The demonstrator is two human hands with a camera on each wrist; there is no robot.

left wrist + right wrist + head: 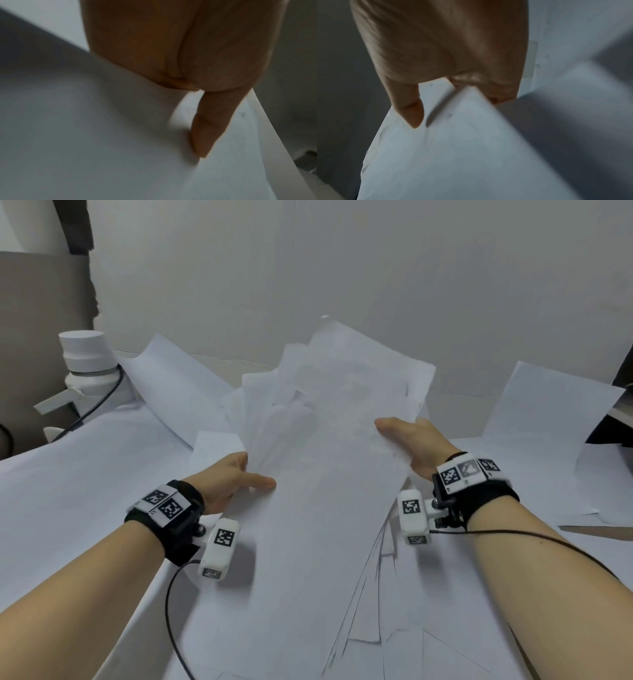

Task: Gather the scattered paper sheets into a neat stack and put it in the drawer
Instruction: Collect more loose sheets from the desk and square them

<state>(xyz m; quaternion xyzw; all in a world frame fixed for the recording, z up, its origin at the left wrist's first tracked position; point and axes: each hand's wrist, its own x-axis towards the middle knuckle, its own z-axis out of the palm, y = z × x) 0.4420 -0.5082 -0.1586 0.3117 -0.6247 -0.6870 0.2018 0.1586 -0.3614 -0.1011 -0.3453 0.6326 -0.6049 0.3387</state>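
An uneven bundle of white paper sheets (325, 460) is lifted at its far end over the table's middle. My left hand (251, 475) pinches its left edge, thumb on top and fingers hidden beneath. My right hand (399, 436) grips the right edge the same way. In the left wrist view the thumb (209, 128) presses on the paper (120, 148). The right wrist view shows the thumb (409, 108) on the top sheet (471, 148), with fingers under it. Loose sheets lie at back left (171, 381), at right (548, 419) and fanned out below the bundle (373, 604). No drawer is in view.
A white lidded bottle (85, 361) with a black cable (99, 398) stands at the back left beside a brown board (44, 337). A dark object (613, 426) sits at the right edge. A grey wall (376, 268) closes the back.
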